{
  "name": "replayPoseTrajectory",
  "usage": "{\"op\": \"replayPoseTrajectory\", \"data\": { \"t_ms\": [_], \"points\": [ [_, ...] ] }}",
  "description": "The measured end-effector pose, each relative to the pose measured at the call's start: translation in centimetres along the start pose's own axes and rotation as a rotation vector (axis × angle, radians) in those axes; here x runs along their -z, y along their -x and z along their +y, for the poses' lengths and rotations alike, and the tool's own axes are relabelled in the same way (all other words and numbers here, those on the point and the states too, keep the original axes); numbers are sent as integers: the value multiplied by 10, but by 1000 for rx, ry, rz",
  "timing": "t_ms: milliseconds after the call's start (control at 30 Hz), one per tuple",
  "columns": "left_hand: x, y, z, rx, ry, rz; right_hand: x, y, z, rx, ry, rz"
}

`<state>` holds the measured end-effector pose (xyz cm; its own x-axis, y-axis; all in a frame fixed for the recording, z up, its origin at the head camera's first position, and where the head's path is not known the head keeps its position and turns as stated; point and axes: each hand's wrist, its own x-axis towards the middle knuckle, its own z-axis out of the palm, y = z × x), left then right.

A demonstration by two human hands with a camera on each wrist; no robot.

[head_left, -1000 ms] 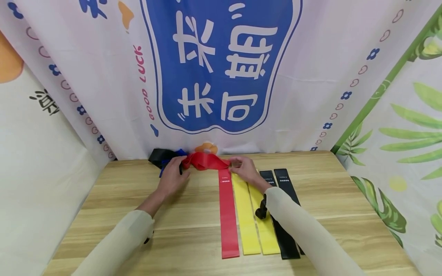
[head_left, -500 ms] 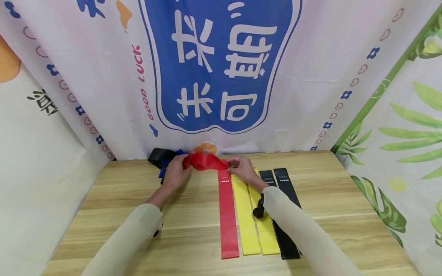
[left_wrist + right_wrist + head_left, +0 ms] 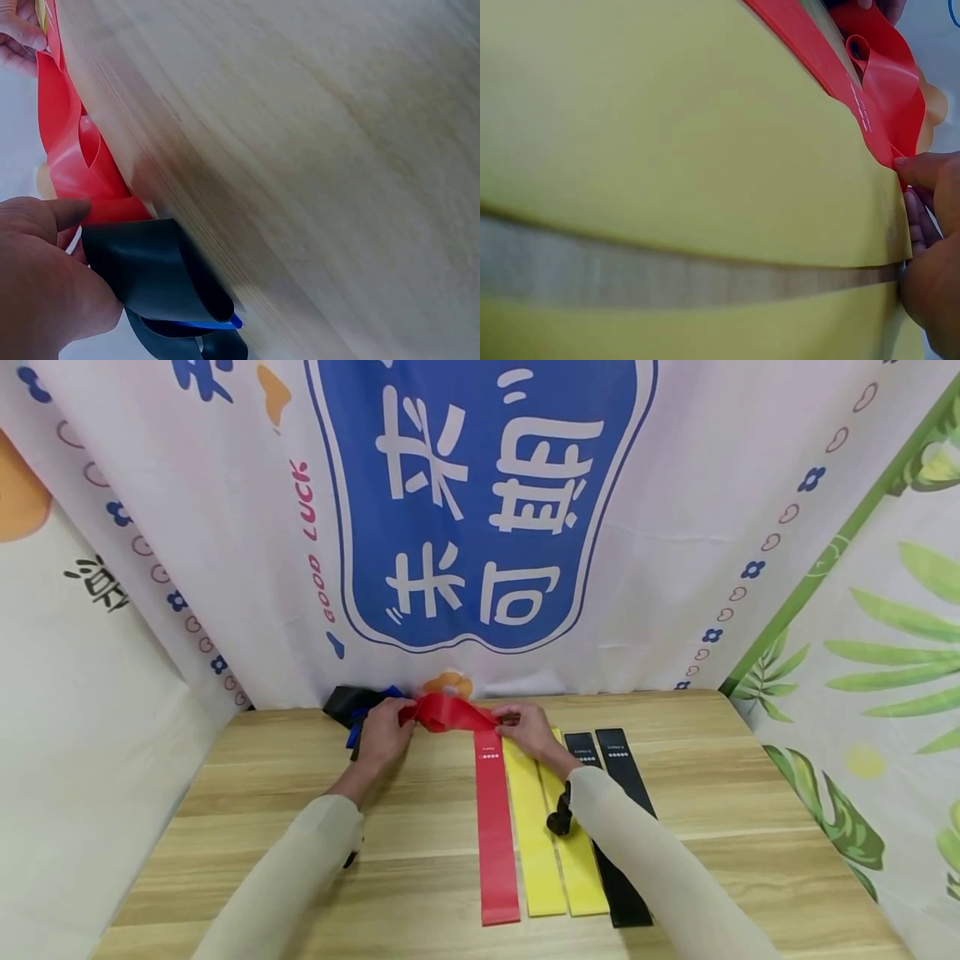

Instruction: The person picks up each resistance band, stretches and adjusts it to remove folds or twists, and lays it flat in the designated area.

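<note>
A crumpled red resistance band (image 3: 447, 712) stretches between my hands at the table's back edge. My left hand (image 3: 384, 735) pinches its left end; in the left wrist view the thumb (image 3: 69, 213) lies on the red rubber, right beside a looped black band (image 3: 142, 262). My right hand (image 3: 528, 731) pinches the other end, just above the tops of a flat red band (image 3: 498, 843) and a flat yellow band (image 3: 536, 843). In the right wrist view, that thumb and fingers (image 3: 922, 169) close on the red band's corner, partly hidden.
Right of the flat red band lie a second yellow band (image 3: 583, 877) and two black bands (image 3: 622, 893), partly under my right forearm. A heap of black and blue bands (image 3: 352, 702) sits at the back left. A printed curtain (image 3: 645, 643) hangs behind the wooden table (image 3: 420, 877).
My left hand has shifted slightly right along the crumpled red band, and its forearm has swung right. The right hand has barely moved. The flat bands stay where they were.
</note>
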<state>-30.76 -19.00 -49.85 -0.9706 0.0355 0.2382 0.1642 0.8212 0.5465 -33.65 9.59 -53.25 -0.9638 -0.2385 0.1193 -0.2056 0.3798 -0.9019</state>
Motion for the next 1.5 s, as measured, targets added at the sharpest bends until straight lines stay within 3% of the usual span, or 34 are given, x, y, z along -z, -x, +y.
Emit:
{"op": "replayPoseTrajectory", "data": {
  "t_ms": [200, 433, 667, 1067, 1233, 1500],
  "points": [
    [0, 0, 2, 16, 23, 24, -1, -1, 1, 26, 44, 36],
    [3, -4, -1, 41, 52, 69, -1, -2, 3, -2, -43, 51],
    [9, -2, -1, 41, 106, 141, 3, -3, 4, -12, -12, 135],
    [19, 3, 1, 64, 135, 101, 11, -5, 2, -16, -191, 187],
    [22, 5, 1, 33, 165, 86, 15, -8, -1, -32, -226, 198],
    [27, 7, -3, -71, 221, 108, 21, -12, -6, -31, -242, 208]
  ]
}}
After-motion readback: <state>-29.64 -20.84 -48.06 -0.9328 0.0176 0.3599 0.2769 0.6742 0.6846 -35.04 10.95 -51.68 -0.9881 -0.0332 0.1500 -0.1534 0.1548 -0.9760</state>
